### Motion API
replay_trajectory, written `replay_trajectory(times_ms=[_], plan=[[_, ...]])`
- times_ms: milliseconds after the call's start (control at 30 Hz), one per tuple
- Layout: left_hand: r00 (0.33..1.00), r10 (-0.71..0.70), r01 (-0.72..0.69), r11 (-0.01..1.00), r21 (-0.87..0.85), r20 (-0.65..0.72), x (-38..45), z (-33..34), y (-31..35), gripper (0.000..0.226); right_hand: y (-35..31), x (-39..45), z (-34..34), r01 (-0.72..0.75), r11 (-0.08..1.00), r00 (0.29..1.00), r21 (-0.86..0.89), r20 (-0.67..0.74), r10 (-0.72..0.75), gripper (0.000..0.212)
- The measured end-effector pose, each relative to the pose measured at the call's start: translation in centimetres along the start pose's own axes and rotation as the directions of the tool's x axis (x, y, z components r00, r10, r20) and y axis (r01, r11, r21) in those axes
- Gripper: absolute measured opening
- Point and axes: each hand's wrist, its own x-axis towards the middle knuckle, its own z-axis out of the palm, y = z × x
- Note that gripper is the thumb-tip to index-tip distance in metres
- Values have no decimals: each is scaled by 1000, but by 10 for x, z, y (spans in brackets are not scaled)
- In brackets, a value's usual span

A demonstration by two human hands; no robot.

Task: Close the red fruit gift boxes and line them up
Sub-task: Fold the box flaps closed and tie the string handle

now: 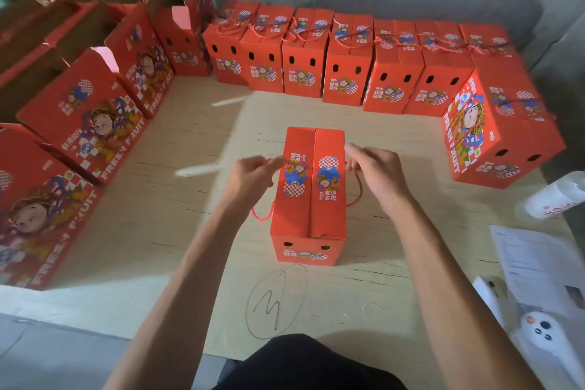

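Cardboard, glossy red and printed with a cartoon child, forms the tall fruit gift box (308, 196) standing at the middle of the pale plywood bench (177, 199), its two top flaps already folded down and meeting in a seam along the lid. The left hand (253, 176), just left of that box, pinches the twisted red cord handle (262, 215) that loops out of the box's left side; the right hand (375, 169), just right of it, has its fingers (354, 150) curled, apparently round the matching cord there, though blur makes the grip hard to confirm. Both hands sit at lid height, close beside the box and flanking the seam, probably to draw the two cords up and over so they hold the flaps shut.

Behind the box, a row of closed red boxes (345, 73) stands side by side against the grey wall, cords laid across their tops. Left of it, open-topped red boxes (91, 114) wait in a slanting line. Right of it lie a white plastic bottle (554, 196), printed paper sheets (538, 266) and a white handheld controller (541, 331).
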Motion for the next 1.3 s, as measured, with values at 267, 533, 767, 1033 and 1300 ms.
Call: replay_trajectory(times_ms=[267, 533, 767, 1033, 1300], plan=[[906, 403, -411, 910, 46, 132, -30, 11, 49, 28, -55, -27, 30, 29, 996, 967, 85, 250, -50, 40], [848, 515, -528, 799, 287, 127, -21, 10, 36, 12, -59, -35, 56, -24, 999, 968, 36, 249, 15, 58], [817, 486, -576, 700, 423, 309, -22, 19, 27, 33, -70, -19, 58, -212, 973, 968, 97, 161, 195, 30], [813, 482, -570, 772, 282, 327, -12, 36, 31, 38, -88, 7, 38, -259, 946, 963, 196, 130, 237, 16], [799, 418, -594, 662, 457, 433, 16, 88, 50, 85, -95, 44, -8, -153, 944, 984, 292, -46, 173, 17]])
